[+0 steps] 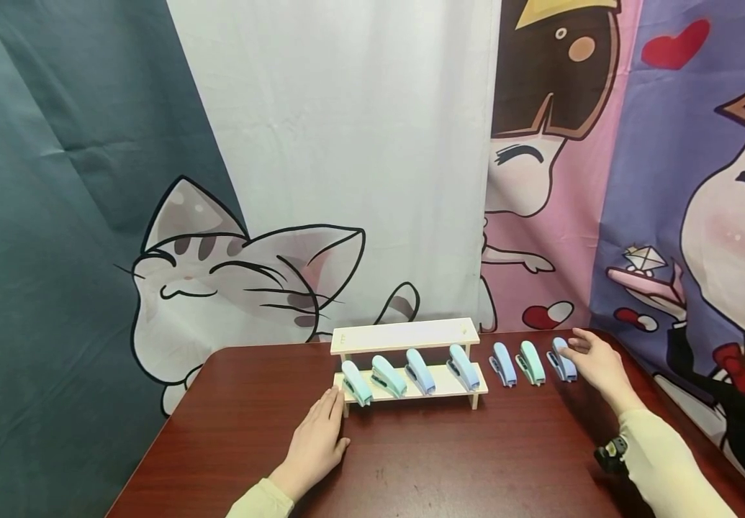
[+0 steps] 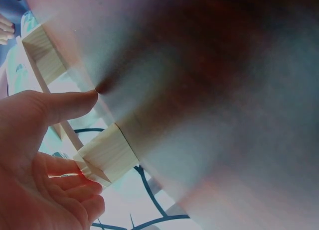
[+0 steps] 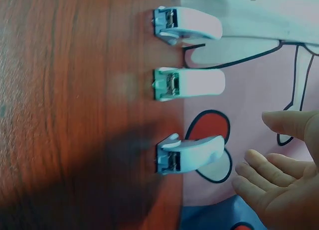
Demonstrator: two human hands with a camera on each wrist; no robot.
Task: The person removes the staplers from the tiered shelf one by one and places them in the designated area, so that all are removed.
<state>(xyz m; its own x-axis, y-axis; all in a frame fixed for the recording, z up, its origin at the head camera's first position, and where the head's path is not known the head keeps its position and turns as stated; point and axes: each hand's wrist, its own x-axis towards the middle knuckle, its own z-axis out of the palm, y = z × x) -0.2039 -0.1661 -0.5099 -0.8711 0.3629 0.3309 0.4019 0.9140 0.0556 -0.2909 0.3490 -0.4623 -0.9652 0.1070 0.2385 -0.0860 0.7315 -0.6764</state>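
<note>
While cartoon-printed cloth backs the red-brown wooden table at twelve o'clock, left hand and right hand are unclenched, empty.

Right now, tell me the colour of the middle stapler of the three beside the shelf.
The middle stapler is light green, clearest in the head view.

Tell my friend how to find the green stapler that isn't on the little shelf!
On the reddish-brown table stands a pale wooden two-tier shelf. To its right, directly on the tabletop, is a short row: a blue stapler, the mint-green stapler, then another blue stapler by the right hand. Yours is the middle one, the only green one in that row.
</note>
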